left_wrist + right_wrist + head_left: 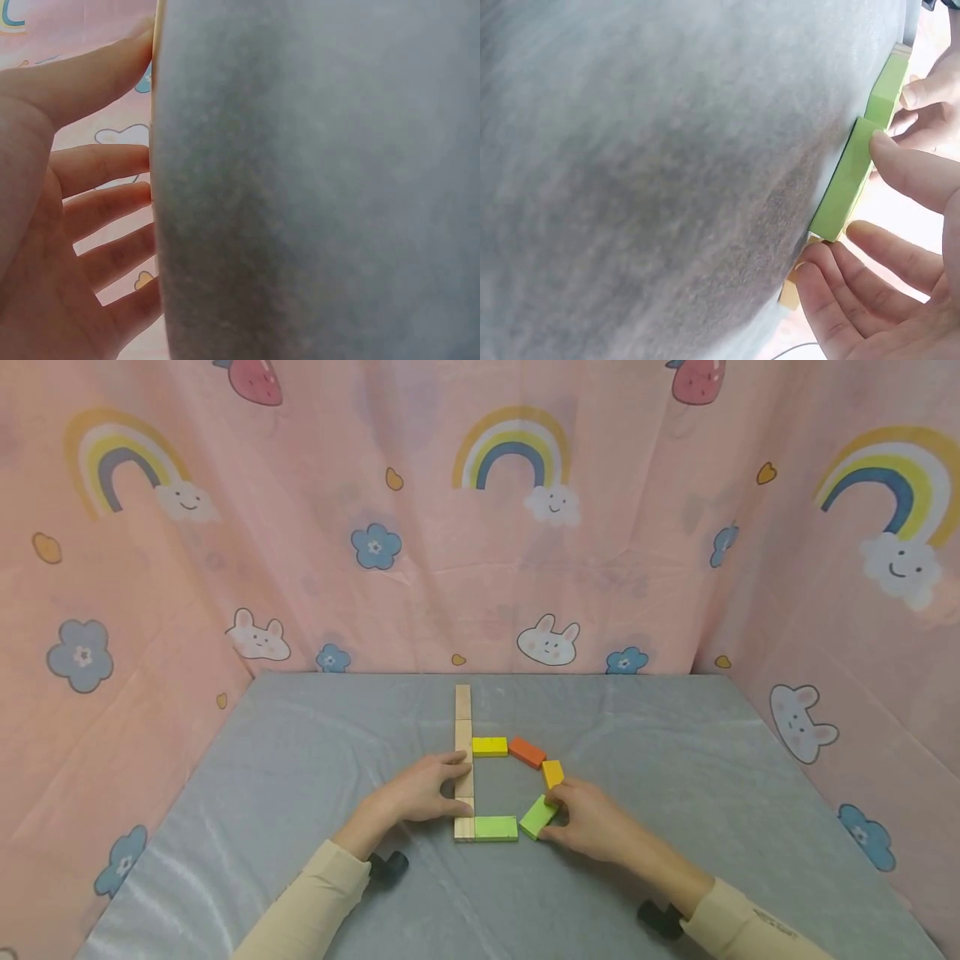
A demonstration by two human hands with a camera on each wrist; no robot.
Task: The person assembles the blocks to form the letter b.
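Between the thumb and fingers of my right hand (596,822) is a slanted light green block (536,818), pinched at its ends. Its lower end lies close to a second green block (496,829). In the right wrist view the held block (844,180) lies along the cloth. My left hand (427,787) touches a straight column of plain wooden blocks (463,735) with thumb and fingertips spread along it. A yellow block (490,747), an orange block (527,752) and an amber block (552,772) curve from the column towards my right fingertips.
A grey cloth (300,760) covers the table. Pink patterned curtains (420,610) hang behind it and at both sides. Dark wrist-camera mounts (388,867) sit under both forearms, just above the cloth.
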